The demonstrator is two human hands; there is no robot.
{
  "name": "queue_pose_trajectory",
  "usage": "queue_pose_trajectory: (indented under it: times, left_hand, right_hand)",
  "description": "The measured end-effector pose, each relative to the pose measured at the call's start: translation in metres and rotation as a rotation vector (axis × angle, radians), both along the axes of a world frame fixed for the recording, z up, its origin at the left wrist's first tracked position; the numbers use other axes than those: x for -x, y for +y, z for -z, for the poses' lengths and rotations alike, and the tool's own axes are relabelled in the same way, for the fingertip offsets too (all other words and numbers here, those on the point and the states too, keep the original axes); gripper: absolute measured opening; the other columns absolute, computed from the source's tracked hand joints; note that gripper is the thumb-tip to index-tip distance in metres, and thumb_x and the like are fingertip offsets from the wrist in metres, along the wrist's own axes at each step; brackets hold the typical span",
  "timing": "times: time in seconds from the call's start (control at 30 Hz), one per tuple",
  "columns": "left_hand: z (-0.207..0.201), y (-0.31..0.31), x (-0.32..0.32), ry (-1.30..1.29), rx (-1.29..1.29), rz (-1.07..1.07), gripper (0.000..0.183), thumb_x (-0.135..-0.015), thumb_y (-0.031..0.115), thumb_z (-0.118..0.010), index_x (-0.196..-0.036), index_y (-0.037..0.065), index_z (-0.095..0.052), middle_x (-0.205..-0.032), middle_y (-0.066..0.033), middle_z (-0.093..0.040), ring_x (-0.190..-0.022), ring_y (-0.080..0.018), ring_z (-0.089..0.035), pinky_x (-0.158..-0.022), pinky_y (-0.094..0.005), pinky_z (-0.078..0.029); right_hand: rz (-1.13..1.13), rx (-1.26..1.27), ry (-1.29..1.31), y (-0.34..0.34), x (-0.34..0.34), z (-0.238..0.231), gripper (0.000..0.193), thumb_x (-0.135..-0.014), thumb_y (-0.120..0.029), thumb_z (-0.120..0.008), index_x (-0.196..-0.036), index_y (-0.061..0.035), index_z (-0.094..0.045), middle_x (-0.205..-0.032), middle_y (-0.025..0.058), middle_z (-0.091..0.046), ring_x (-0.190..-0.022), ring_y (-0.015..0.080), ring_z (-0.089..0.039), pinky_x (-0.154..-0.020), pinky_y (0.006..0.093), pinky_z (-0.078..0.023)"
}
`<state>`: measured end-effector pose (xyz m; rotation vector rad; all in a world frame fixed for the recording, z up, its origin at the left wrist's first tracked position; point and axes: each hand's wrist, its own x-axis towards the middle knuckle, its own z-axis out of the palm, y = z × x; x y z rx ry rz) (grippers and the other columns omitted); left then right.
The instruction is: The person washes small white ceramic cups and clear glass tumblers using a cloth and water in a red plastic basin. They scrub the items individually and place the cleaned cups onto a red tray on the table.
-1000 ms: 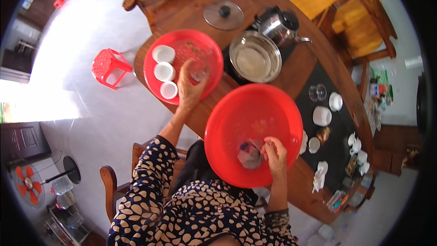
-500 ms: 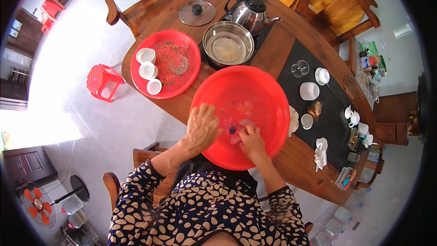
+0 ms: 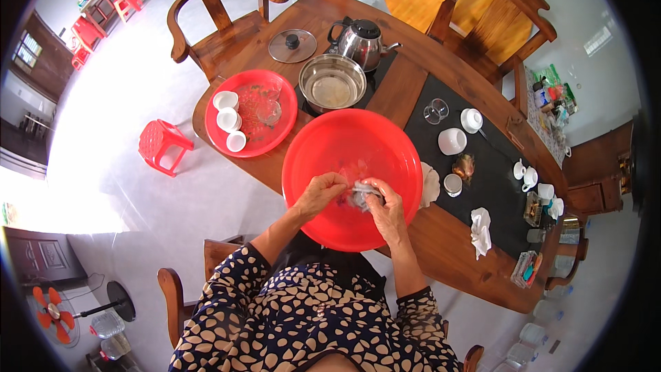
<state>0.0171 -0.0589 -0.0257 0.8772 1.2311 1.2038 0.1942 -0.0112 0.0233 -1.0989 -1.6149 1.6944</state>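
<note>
A large red basin (image 3: 313, 227) stands at the table edge in front of me, with water and a flower print showing at its bottom. Over it, my right hand (image 3: 390, 215) is closed around a crumpled, wet-looking greyish-white cloth (image 3: 361, 197). My left hand (image 3: 319, 194) is close beside it, thumb and fingers pinched together near the cloth's left side. Whether a bit of the cloth lies in that pinch is too small to tell.
Left, a red tray (image 3: 256, 149) carries white cups (image 3: 228, 120) and clear glassware. Behind the basin are a steel pot (image 3: 332, 84), a kettle (image 3: 361, 44) and a glass lid (image 3: 292, 47). Rightward lie white cups, a brown figurine (image 3: 463, 167) and a crumpled white cloth (image 3: 480, 232).
My right hand has lifted the cloth up from the water. My left hand has come down and rightward, from a loose curl to a pinch beside it. The view has shifted slightly.
</note>
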Motion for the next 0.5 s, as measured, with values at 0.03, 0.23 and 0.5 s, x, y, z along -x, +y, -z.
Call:
queue_pose_trajectory:
  times: [0.03, 0.23, 0.5]
  left_hand:
    - [-0.005, -0.001, -0.004, -0.03, 0.002, 0.009, 0.014, -0.086, 0.003, -0.049, -0.095, 0.002, -0.061, -0.082, -0.0018, -0.062, -0.079, -0.0097, -0.057, -0.071, -0.024, -0.046]
    - [-0.035, -0.008, -0.034, -0.028, -0.166, -0.14, 0.011, -0.086, 0.003, -0.051, -0.096, 0.003, -0.057, -0.086, -0.0011, -0.058, -0.083, -0.0094, -0.054, -0.071, -0.025, -0.046]
    - [-0.026, -0.009, -0.033, -0.022, -0.135, -0.149, 0.009, -0.09, 0.005, -0.05, -0.095, 0.001, -0.056, -0.088, -0.0002, -0.057, -0.081, -0.0082, -0.052, -0.073, -0.0241, -0.044]
  right_hand:
    - [0.027, -0.184, 0.043, -0.009, 0.01, -0.019, 0.03, -0.077, 0.005, -0.053, -0.105, -0.0044, -0.058, -0.101, 0.0138, -0.055, -0.087, 0.0252, -0.059, -0.074, 0.0313, -0.049]
    - [0.087, -0.906, -0.162, -0.023, 0.041, -0.032, 0.033, -0.07, 0.008, -0.056, -0.1, -0.0059, -0.058, -0.099, 0.0099, -0.051, -0.095, 0.0272, -0.049, -0.082, 0.0353, -0.043]
    - [0.176, -0.76, -0.09, 0.007, 0.046, -0.012, 0.024, -0.074, 0.003, -0.053, -0.096, -0.0051, -0.058, -0.091, 0.0098, -0.053, -0.087, 0.0279, -0.05, -0.077, 0.0385, -0.042]
